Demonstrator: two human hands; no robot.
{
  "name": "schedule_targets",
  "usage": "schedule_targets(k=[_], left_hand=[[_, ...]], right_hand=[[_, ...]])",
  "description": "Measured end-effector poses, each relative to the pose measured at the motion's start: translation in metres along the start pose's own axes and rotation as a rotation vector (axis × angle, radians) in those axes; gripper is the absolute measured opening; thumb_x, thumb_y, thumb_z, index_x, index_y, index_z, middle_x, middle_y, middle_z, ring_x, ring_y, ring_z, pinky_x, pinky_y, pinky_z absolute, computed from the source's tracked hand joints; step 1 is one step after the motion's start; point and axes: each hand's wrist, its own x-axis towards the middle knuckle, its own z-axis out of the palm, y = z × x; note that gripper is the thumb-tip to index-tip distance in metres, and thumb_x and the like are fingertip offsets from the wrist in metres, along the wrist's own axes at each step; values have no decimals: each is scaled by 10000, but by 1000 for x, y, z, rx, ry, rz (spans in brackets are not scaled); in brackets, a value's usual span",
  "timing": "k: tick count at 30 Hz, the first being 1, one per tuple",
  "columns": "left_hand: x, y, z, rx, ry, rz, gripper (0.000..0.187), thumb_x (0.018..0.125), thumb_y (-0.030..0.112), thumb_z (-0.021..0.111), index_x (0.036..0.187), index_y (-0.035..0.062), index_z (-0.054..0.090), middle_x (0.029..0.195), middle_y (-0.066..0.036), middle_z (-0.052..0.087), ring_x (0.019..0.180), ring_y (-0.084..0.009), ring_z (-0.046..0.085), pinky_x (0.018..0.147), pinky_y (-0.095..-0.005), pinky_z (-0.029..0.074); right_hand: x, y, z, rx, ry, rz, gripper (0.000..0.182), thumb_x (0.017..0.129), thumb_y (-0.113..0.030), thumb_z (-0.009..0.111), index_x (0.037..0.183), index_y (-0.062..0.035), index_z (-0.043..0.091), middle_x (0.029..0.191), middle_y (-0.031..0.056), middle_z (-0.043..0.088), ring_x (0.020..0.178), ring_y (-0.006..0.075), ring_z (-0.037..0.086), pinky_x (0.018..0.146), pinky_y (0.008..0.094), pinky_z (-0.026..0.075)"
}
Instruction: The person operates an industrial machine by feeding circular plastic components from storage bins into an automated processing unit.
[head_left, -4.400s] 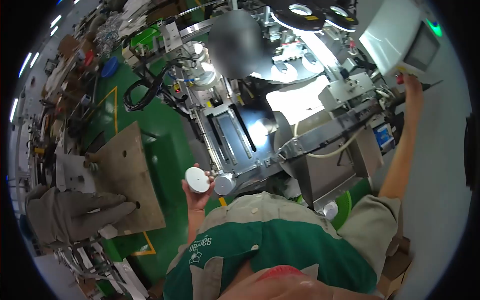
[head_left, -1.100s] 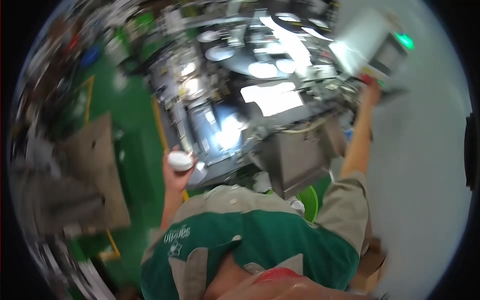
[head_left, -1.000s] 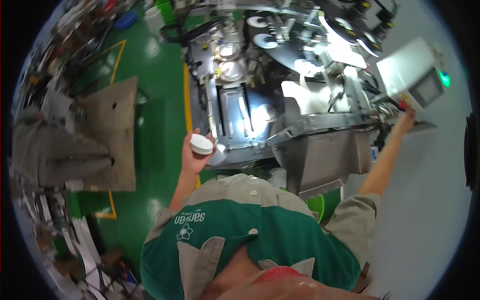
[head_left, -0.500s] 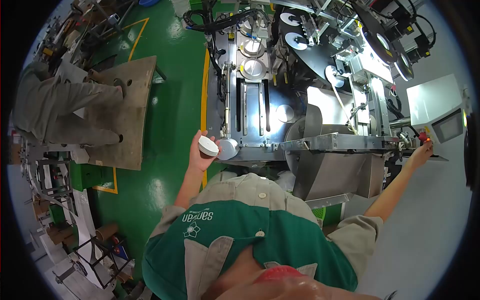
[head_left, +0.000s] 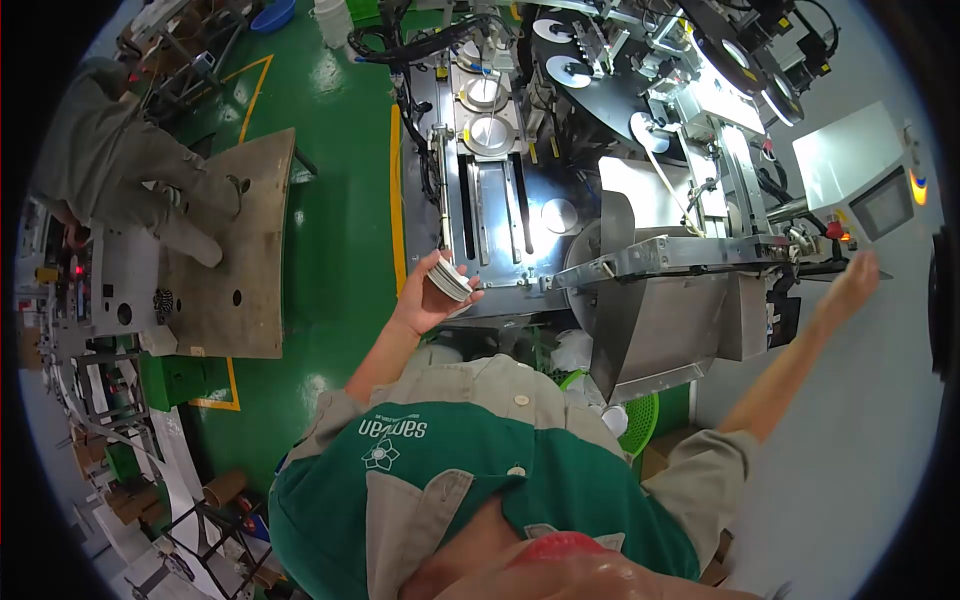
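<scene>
My left hand [head_left: 428, 300] is closed around a short stack of white round discs [head_left: 452, 280], tilted, at the near left corner of the machine's metal bed [head_left: 500, 275]. A round metal piece beside that corner is mostly hidden behind this hand. Far to the right, my right hand [head_left: 853, 285] is raised just below a red knob [head_left: 834, 230] and a white control box with a screen [head_left: 885, 205]. A gap shows between hand and knob. Its fingers are bunched and blurred, so their grip is unclear. Round metal plates [head_left: 490, 133] sit in a row on the machine.
A steel chute [head_left: 665, 335] juts toward my body. Below it is a green basket [head_left: 640, 425] with white pieces. A dark turntable [head_left: 610, 100] carries white discs. On the left, another person [head_left: 130, 160] is beside a wooden platform [head_left: 255, 290] on the green floor.
My left hand has moved right with the discs, which now show their stacked edges. My right hand has come away from the red knob. The other person has shifted, and the whole view has turned slightly.
</scene>
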Motion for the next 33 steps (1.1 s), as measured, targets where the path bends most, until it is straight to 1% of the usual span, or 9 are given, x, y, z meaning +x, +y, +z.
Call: schedule_targets(k=[3,7,9,13,15,19,30,31,33], left_hand=[[-5,21,9,-65,-177,-46,266,800,266,629,992,102,548,1067,-173,552,1063,-419,514,908,-591,426],[-26,53,17,-18,-307,-32,221,780,204,615,977,123,554,1057,-146,561,1115,-414,489,934,-576,412],[-38,81,1,85,-252,37,284,776,199,615,1040,162,515,1020,-93,566,1035,-331,546,899,-512,454],[-62,163,-53,228,-97,264,298,869,346,584,1059,177,429,1041,-11,503,943,-152,527,771,-361,467],[-84,210,-80,360,-105,341,318,903,363,537,1108,149,420,1085,-22,494,984,-139,510,791,-344,466],[-131,295,-116,845,144,572,375,887,193,553,1194,-8,477,1075,-85,548,952,-149,558,752,-284,529],[-100,406,-150,1177,361,933,373,803,94,593,1166,35,529,997,-62,588,876,-123,554,765,-286,472],[-61,408,-171,1212,328,1209,407,824,101,574,1222,60,500,1041,-103,571,932,-169,549,802,-315,456],[-60,439,-139,1288,405,1105,451,856,77,513,1299,116,437,1025,-161,556,906,-301,531,821,-377,432]], right_hand=[[-99,-206,-50,499,132,43,257,932,-150,467,1070,65,499,1045,177,595,946,241,592,843,319,495],[-286,-338,-18,751,-991,-2,590,798,-170,644,1294,-4,373,1226,199,451,1145,331,437,959,381,359],[-357,-398,24,928,-1093,-83,682,752,-182,698,1308,-2,348,1235,203,421,1127,361,408,962,425,348],[-430,-501,72,906,-1051,-162,315,826,-68,582,1103,20,462,1051,190,537,968,330,517,807,374,429],[-448,-556,79,1030,-1279,351,265,877,-115,547,1098,5,460,1035,154,542,973,231,523,839,305,412],[-482,-631,105,1203,-1345,538,298,904,-198,540,1117,-9,456,981,90,578,917,148,538,796,286,440],[-490,-730,209,1106,-1577,214,220,857,-146,589,1024,-4,566,891,67,596,781,129,552,693,252,456],[-497,-739,225,1280,-1534,292,250,869,-139,577,1067,5,530,936,88,590,812,138,565,719,268,463],[-486,-761,254,1118,-1447,-40,283,895,-130,533,1121,28,469,950,144,579,849,215,579,748,316,462]])
